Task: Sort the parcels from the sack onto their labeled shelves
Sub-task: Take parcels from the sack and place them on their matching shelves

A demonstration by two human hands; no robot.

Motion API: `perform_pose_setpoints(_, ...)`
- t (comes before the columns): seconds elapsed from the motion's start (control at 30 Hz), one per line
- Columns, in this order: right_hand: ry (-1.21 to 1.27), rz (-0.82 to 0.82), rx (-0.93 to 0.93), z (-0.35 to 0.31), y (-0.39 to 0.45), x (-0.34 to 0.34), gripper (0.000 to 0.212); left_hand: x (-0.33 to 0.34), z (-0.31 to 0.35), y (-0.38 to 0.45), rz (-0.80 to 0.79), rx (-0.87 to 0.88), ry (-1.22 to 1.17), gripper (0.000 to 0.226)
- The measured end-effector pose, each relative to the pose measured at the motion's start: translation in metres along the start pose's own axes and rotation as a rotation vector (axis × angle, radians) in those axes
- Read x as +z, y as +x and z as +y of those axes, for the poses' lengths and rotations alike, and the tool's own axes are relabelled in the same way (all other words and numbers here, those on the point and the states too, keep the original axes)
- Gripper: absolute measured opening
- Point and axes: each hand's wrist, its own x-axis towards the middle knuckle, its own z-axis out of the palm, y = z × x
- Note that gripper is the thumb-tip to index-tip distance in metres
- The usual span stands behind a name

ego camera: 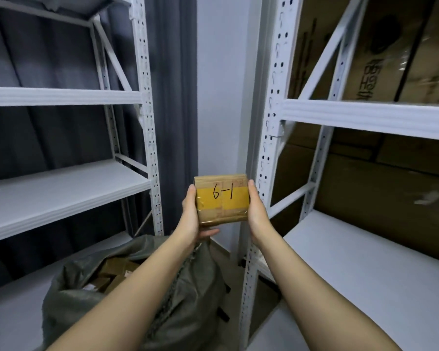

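- the parcel point(222, 200) read "6-1" in black marker, handwritten on a band of yellow tape across its face; faint red print showed on the brown tape beside it, too blurred for me to read.
- large cartons point(390, 49) on the right rack carried dark printed characters turned sideways; i could not make them out.
- the parcel was a small brown cardboard box, wrapped in glossy tape, slightly creased at its edges, held in the air in the gap between the two racks, above the sack point(127, 287).
- my left hand point(192, 216) gripped its left edge, thumb up along the side and fingers curled under the bottom; my right hand point(256, 211) pressed the right edge, thumb up along the side, its fingers hidden behind the box.
- the grey-green sack sat open low down, with more brown boxes visible inside.
- the left rack point(61, 191) offered bare white shelves at several levels, with a dark curtain point(48, 135) behind.
- the right rack point(365, 269) had a bare white board low down, with cartons standing at the back.
- a white perforated upright post stood just beside the parcel on each side.
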Motion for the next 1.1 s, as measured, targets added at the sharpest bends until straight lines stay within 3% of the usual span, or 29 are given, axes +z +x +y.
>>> perform_pose_setpoints(0.5, -0.081, 0.320, -0.414, -0.138, -0.183, -0.106, 0.052, 0.120, 0.060, -0.153, -0.437, 0.282, 0.031, 0.060)
perform_pose_setpoints(0.77, -0.149, 0.430, -0.649, -0.231, -0.260, -0.207, 0.055, 0.243, 0.097, -0.234, -0.585, 0.508, -0.066, 0.058)
perform_pose_setpoints(1.1, -0.283, 0.618, -0.697, -0.302, -0.358, -0.377, 0.056, 0.428, 0.080, -0.335, -0.789, 0.547, -0.128, 0.057)
